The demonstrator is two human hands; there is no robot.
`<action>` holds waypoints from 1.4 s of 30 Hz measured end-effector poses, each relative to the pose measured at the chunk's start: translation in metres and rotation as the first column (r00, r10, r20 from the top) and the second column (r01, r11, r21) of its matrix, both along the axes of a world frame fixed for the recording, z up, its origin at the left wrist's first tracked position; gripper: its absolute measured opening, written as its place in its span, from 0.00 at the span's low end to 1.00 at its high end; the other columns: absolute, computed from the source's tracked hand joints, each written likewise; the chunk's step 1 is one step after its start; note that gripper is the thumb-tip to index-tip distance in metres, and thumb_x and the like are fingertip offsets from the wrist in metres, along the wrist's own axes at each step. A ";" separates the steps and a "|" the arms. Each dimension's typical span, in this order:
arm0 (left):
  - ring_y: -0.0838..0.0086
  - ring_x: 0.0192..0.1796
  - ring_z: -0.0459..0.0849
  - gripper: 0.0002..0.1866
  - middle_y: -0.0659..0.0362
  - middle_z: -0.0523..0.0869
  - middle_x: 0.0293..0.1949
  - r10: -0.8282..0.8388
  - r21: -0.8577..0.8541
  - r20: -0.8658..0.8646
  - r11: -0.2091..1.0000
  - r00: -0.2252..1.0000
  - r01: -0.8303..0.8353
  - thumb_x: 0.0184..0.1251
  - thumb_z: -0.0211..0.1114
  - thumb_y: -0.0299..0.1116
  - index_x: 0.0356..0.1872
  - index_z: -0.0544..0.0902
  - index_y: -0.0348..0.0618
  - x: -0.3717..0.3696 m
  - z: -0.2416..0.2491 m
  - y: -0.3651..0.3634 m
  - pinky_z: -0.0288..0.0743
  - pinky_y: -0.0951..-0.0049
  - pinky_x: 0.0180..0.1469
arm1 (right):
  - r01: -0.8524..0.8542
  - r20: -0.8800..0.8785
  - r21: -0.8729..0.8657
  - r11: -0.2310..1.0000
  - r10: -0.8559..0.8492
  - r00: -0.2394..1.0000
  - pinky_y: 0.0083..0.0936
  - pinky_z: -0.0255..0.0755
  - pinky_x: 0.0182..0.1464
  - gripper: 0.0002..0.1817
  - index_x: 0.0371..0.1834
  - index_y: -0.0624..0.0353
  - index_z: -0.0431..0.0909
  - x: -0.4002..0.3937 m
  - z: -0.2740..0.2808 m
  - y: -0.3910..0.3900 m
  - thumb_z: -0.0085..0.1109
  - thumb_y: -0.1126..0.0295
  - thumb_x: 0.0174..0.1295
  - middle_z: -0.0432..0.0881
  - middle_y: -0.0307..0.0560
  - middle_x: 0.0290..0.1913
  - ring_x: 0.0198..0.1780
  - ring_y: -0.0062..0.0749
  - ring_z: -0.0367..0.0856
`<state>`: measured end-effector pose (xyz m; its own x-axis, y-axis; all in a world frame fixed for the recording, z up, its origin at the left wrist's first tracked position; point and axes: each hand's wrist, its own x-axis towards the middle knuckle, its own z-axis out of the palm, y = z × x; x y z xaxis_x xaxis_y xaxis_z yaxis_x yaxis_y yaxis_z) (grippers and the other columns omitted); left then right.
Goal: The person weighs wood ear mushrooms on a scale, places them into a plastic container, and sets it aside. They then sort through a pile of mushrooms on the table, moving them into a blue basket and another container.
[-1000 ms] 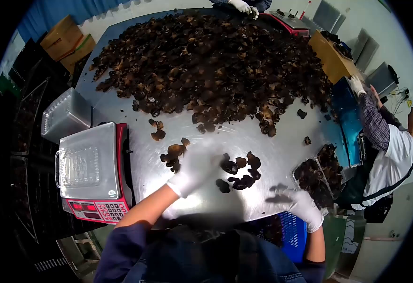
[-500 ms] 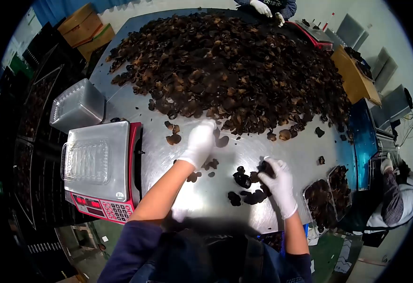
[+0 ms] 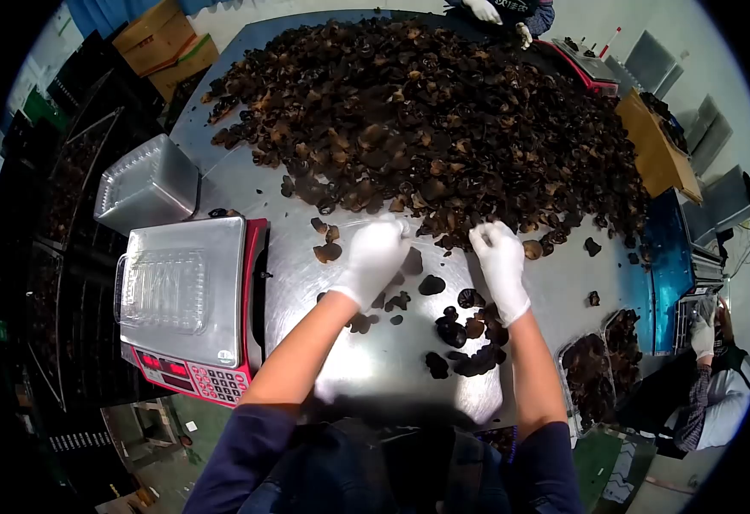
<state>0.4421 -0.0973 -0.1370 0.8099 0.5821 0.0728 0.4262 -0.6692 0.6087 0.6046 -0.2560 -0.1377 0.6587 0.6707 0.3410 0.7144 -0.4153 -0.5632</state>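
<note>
Left hand (image 3: 377, 257), in a white glove, is at the near edge of the pile (image 3: 426, 128) of dark pieces, its fingers curled in narrow; whether it grips a piece, I cannot tell, since the fingertips point away. Right hand (image 3: 502, 265), gloved alike, is at the same edge, a gap apart from the left, thumb and fingers drawn close together beside the dark pieces there; whether one is pinched, I cannot tell. The pile spreads beyond both hands over the far part of the metal table (image 3: 289, 295). One loose piece (image 3: 431, 284) lies between the hands, nearer the person than the fingertips. A cluster (image 3: 469, 336) of pieces lies on the near side of the right hand, beside the wrist and forearm. Left of the left hand lies another loose piece (image 3: 328, 252). Farther left is a red scale (image 3: 225, 287) with a clear tray (image 3: 165, 291) on it, and behind that a stack of trays (image 3: 148, 184). Well right of the right hand, filled trays (image 3: 566, 385) stand side by side. Across the table is another person's gloved hand (image 3: 484, 10).
</note>
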 end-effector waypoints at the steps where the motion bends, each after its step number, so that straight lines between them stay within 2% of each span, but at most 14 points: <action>1: 0.58 0.45 0.85 0.09 0.53 0.85 0.40 0.020 0.095 0.088 0.995 0.996 -0.028 0.62 0.64 0.36 0.37 0.85 0.44 0.009 -0.004 0.001 0.79 0.62 0.48 | -0.012 -0.065 0.084 0.996 0.018 0.998 0.39 0.73 0.45 0.08 0.32 0.60 0.84 -0.003 0.002 -0.013 0.64 0.66 0.61 0.81 0.52 0.32 0.40 0.47 0.81; 7: 0.58 0.45 0.84 0.08 0.52 0.83 0.39 0.003 0.326 -0.187 0.944 0.982 0.059 0.57 0.69 0.35 0.33 0.82 0.43 0.055 -0.023 0.001 0.79 0.60 0.49 | 0.057 -0.203 -0.023 0.998 -0.060 0.977 0.36 0.74 0.50 0.08 0.39 0.57 0.86 -0.016 -0.008 -0.079 0.66 0.66 0.61 0.83 0.50 0.35 0.44 0.43 0.83; 11: 0.57 0.43 0.84 0.07 0.53 0.83 0.37 0.033 0.297 0.021 0.954 0.999 -0.038 0.57 0.67 0.34 0.30 0.82 0.43 0.028 -0.010 -0.005 0.79 0.60 0.47 | 0.031 -0.303 -0.021 0.999 -0.036 0.952 0.34 0.75 0.50 0.13 0.46 0.54 0.86 -0.025 0.012 -0.066 0.68 0.65 0.58 0.84 0.48 0.40 0.45 0.41 0.84; 14: 0.57 0.38 0.83 0.09 0.54 0.81 0.33 0.013 0.181 0.218 0.982 0.976 -0.054 0.56 0.66 0.36 0.24 0.79 0.44 -0.003 0.004 -0.029 0.78 0.58 0.42 | -0.066 -0.047 -0.221 0.973 0.057 0.997 0.39 0.76 0.46 0.15 0.45 0.56 0.85 -0.025 0.010 -0.035 0.68 0.65 0.55 0.83 0.50 0.39 0.42 0.44 0.83; 17: 0.60 0.33 0.83 0.09 0.57 0.79 0.27 -0.278 0.145 0.049 0.952 0.959 0.268 0.62 0.62 0.35 0.23 0.79 0.45 -0.028 0.016 -0.079 0.77 0.58 0.35 | -0.075 0.119 -0.326 0.942 0.120 0.986 0.40 0.77 0.43 0.07 0.36 0.56 0.85 -0.009 -0.019 -0.029 0.64 0.67 0.57 0.83 0.52 0.38 0.40 0.48 0.83; 22: 0.63 0.31 0.79 0.09 0.60 0.75 0.25 -0.510 0.160 0.207 0.859 0.835 0.486 0.52 0.66 0.35 0.20 0.76 0.48 -0.048 -0.013 -0.125 0.75 0.62 0.35 | -0.041 -0.012 -0.184 0.982 0.040 0.999 0.36 0.77 0.38 0.06 0.34 0.60 0.84 -0.035 0.034 -0.106 0.64 0.69 0.61 0.83 0.54 0.35 0.36 0.49 0.82; 25: 0.64 0.31 0.79 0.08 0.60 0.78 0.27 -0.593 0.062 0.273 0.796 0.757 0.601 0.51 0.68 0.34 0.21 0.77 0.48 -0.046 0.000 -0.088 0.75 0.62 0.35 | -0.196 -0.261 -0.660 0.725 0.023 0.965 0.32 0.80 0.41 0.13 0.46 0.56 0.86 -0.063 0.082 -0.223 0.68 0.65 0.60 0.86 0.57 0.40 0.41 0.46 0.86; 27: 0.63 0.33 0.81 0.06 0.60 0.82 0.30 -0.725 -0.374 -0.175 0.674 0.666 0.637 0.54 0.69 0.37 0.26 0.82 0.49 -0.027 0.016 -0.053 0.76 0.61 0.37 | -0.434 -0.494 -0.732 0.525 0.029 0.869 0.31 0.80 0.48 0.16 0.49 0.56 0.86 -0.085 0.126 -0.253 0.71 0.65 0.57 0.86 0.55 0.46 0.46 0.42 0.87; 29: 0.63 0.39 0.83 0.10 0.58 0.85 0.37 -0.294 0.101 -0.019 0.950 0.956 0.294 0.57 0.69 0.42 0.33 0.86 0.48 0.000 -0.015 -0.044 0.77 0.63 0.43 | -0.321 -0.512 -0.624 0.713 -0.063 0.856 0.31 0.78 0.52 0.18 0.50 0.57 0.86 -0.094 0.121 -0.249 0.73 0.66 0.55 0.86 0.56 0.49 0.49 0.42 0.87; 31: 0.61 0.46 0.83 0.14 0.55 0.84 0.41 -0.116 0.276 0.069 0.957 0.991 0.093 0.59 0.69 0.45 0.36 0.86 0.45 0.032 -0.016 -0.028 0.77 0.63 0.48 | 0.014 -0.473 -0.371 0.929 -0.202 0.858 0.34 0.74 0.59 0.24 0.55 0.63 0.82 -0.100 0.097 -0.233 0.73 0.71 0.53 0.83 0.58 0.56 0.55 0.47 0.83; 32: 0.61 0.46 0.83 0.14 0.55 0.84 0.41 -0.116 0.276 0.076 0.957 0.990 0.091 0.59 0.69 0.45 0.36 0.86 0.45 0.039 -0.014 -0.030 0.77 0.63 0.48 | -0.015 -0.294 -0.132 0.991 -0.025 0.955 0.35 0.74 0.60 0.27 0.58 0.66 0.77 -0.089 0.072 -0.217 0.72 0.73 0.54 0.81 0.59 0.57 0.56 0.52 0.81; 34: 0.58 0.49 0.81 0.13 0.51 0.84 0.43 -0.030 0.351 -0.307 0.926 0.951 0.143 0.58 0.69 0.42 0.36 0.86 0.42 0.042 -0.011 -0.034 0.76 0.61 0.51 | 0.159 0.031 -0.198 0.967 -0.156 0.987 0.44 0.62 0.69 0.36 0.67 0.63 0.70 -0.076 0.041 -0.173 0.69 0.59 0.57 0.69 0.64 0.68 0.68 0.58 0.68; 36: 0.57 0.49 0.81 0.13 0.52 0.83 0.43 -0.045 0.338 -0.276 0.931 0.960 0.141 0.58 0.69 0.41 0.36 0.86 0.42 0.020 -0.014 -0.040 0.76 0.60 0.51 | 0.128 0.054 -0.193 0.973 -0.120 0.991 0.47 0.55 0.73 0.39 0.70 0.60 0.68 -0.065 0.014 -0.139 0.64 0.50 0.60 0.64 0.64 0.72 0.72 0.60 0.62; 42: 0.56 0.51 0.82 0.10 0.52 0.84 0.46 -0.250 -0.005 -0.071 0.968 0.966 0.251 0.59 0.68 0.38 0.35 0.86 0.44 -0.073 0.003 -0.060 0.76 0.60 0.54 | -0.232 -0.007 -0.131 0.964 0.233 0.972 0.45 0.62 0.69 0.38 0.63 0.54 0.76 -0.121 -0.009 -0.123 0.78 0.63 0.44 0.70 0.53 0.67 0.70 0.57 0.64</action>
